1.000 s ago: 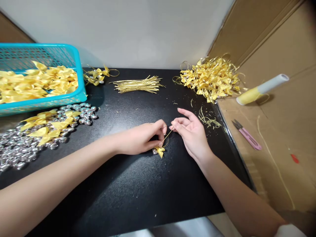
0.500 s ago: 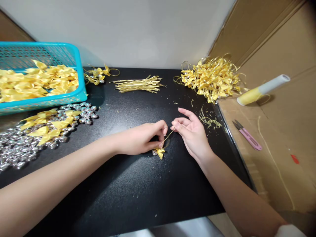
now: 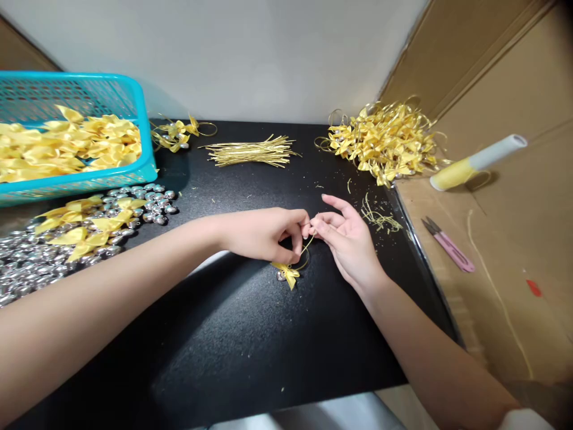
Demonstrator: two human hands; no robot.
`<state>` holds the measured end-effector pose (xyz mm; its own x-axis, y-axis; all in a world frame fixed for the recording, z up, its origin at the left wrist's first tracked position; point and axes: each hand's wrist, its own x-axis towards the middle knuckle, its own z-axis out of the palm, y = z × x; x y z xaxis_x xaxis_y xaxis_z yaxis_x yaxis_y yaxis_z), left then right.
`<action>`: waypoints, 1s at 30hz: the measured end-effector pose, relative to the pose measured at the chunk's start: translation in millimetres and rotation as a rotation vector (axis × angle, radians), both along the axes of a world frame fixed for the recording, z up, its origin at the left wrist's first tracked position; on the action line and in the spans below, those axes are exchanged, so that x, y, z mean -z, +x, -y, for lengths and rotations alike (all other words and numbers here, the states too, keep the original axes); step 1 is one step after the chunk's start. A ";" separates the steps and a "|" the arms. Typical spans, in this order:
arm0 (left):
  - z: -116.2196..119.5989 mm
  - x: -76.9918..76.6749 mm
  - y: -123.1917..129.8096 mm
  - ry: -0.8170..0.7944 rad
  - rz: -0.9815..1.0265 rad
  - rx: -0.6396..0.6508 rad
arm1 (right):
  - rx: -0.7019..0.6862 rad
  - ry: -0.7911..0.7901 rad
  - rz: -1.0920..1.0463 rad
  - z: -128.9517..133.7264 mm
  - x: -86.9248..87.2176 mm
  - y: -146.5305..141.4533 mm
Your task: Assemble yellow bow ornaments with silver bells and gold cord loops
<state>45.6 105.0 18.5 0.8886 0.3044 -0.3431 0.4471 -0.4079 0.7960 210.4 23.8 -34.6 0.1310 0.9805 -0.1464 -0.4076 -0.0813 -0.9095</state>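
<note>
A yellow ribbon bow (image 3: 290, 275) with a small silver bead (image 3: 281, 276) hangs or lies just below my left hand (image 3: 273, 234), over the black table (image 3: 250, 334). From the bow a thin gold cord (image 3: 307, 243) curves up in a loop to my fingertips. My right hand (image 3: 344, 242) pinches the cord's upper end between thumb and index finger. The index finger of my left hand touches the right fingertips there, while its thumb is bent down near the bow. What the left fingertips pinch is too small to tell.
A blue basket (image 3: 144, 134) of yellow bows stands at left, above silver beads (image 3: 40, 263). Gold cords (image 3: 250, 151) lie at the back. Finished-looking bows (image 3: 389, 143), cord scraps (image 3: 380, 218), pink snips (image 3: 452, 251) and a tube (image 3: 478, 162) are at right.
My left hand has moved up and right from the bow, its index finger now meeting my right fingertips. My right hand has hardly moved.
</note>
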 end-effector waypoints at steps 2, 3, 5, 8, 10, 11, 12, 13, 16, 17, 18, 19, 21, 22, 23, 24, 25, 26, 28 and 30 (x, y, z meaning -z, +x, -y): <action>-3.3 1.7 0.0 -0.062 0.002 -0.042 | 0.002 -0.006 0.005 0.1 -0.1 0.1; -4.3 2.2 0.1 -0.094 0.002 -0.057 | 0.005 -0.010 0.011 0.2 -0.2 0.0; -5.0 2.4 0.4 -0.154 -0.009 -0.066 | 0.004 -0.013 0.026 0.5 -0.9 -0.5; -2.7 0.4 2.0 -0.195 -0.067 -0.067 | -0.008 -0.009 0.031 1.0 -2.2 -1.9; -0.3 -1.4 3.5 -0.175 -0.099 -0.083 | -0.014 -0.002 0.022 1.2 -2.7 -2.7; 0.8 -2.2 4.2 -0.154 -0.103 -0.087 | -0.016 0.000 0.020 1.4 -2.8 -3.0; 1.7 -2.7 4.9 -0.132 -0.100 -0.089 | -0.017 0.003 0.021 1.5 -2.7 -3.2; 2.4 -3.1 5.4 -0.112 -0.093 -0.089 | -0.018 0.004 0.026 1.6 -2.5 -3.3; 3.8 -2.9 6.3 -0.082 -0.076 -0.093 | -0.022 0.005 0.040 1.6 -1.9 -3.3; 4.1 -2.5 6.3 -0.084 -0.077 -0.093 | -0.021 0.006 0.041 1.6 -1.8 -3.4; 4.3 -2.2 6.3 -0.090 -0.078 -0.092 | -0.021 0.007 0.041 1.5 -1.8 -3.5; 4.5 -1.9 6.2 -0.096 -0.077 -0.087 | -0.022 0.008 0.037 1.5 -1.9 -3.8; 4.8 -1.8 5.8 -0.103 -0.072 -0.069 | -0.021 0.012 0.023 1.4 -2.4 -4.3; 4.9 -2.0 5.6 -0.099 -0.069 -0.056 | -0.021 0.014 0.015 1.3 -2.6 -4.6; 5.0 -2.5 5.3 -0.090 -0.069 -0.042 | -0.020 0.015 0.010 1.3 -2.7 -4.8; 5.0 -3.1 5.1 -0.079 -0.071 -0.030 | -0.019 0.016 0.009 1.3 -2.7 -4.9; 5.0 -3.9 4.8 -0.067 -0.073 -0.019 | -0.019 0.016 0.011 1.3 -2.6 -5.0; 5.1 -4.8 4.6 -0.056 -0.075 -0.011 | -0.019 0.016 0.016 1.3 -2.4 -4.9; 5.1 -6.7 4.3 -0.030 -0.077 -0.009 | -0.020 0.017 0.020 1.3 -1.7 -4.8; 5.2 -8.4 4.3 0.003 -0.067 -0.026 | -0.023 0.021 0.016 1.5 -1.4 -4.7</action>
